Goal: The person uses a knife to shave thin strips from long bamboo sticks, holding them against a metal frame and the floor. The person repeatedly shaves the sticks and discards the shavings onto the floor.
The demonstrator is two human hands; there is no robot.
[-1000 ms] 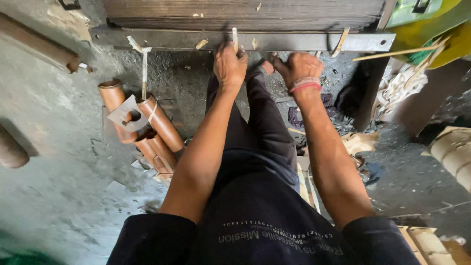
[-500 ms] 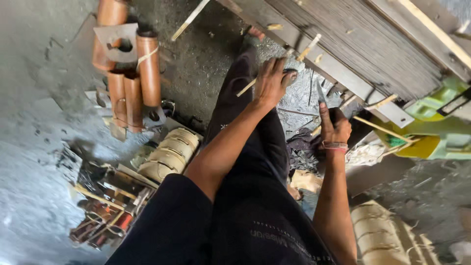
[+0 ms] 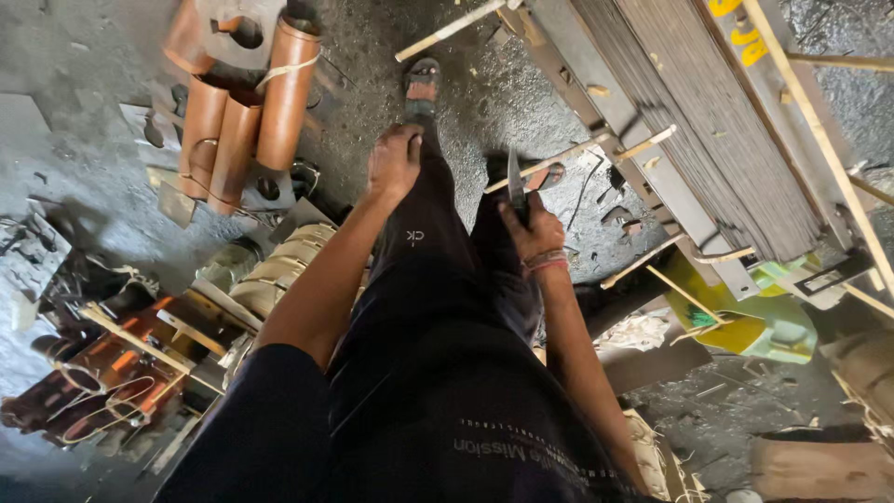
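- Bare floor (image 3: pixel 372 74) at top centre lies open, between the tubes (image 3: pixel 237 112) at upper left and the steel stack (image 3: pixel 689 140) at upper right.
- Wooden sticks (image 3: pixel 568 160) jut from the stack, near the right hand (image 3: pixel 529 231).
- Coils (image 3: pixel 279 270) and scrap crowd the left edge beside the left hand (image 3: pixel 393 163).

Shiny metal blade (image 3: pixel 515 182), matt brown tubes (image 3: pixel 284 88), rough grey floor (image 3: pixel 84 140).

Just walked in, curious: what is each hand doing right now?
Left hand: closed loosely, resting on the left knee, holding nothing visible.
Right hand: closed around a knife, blade pointing up.
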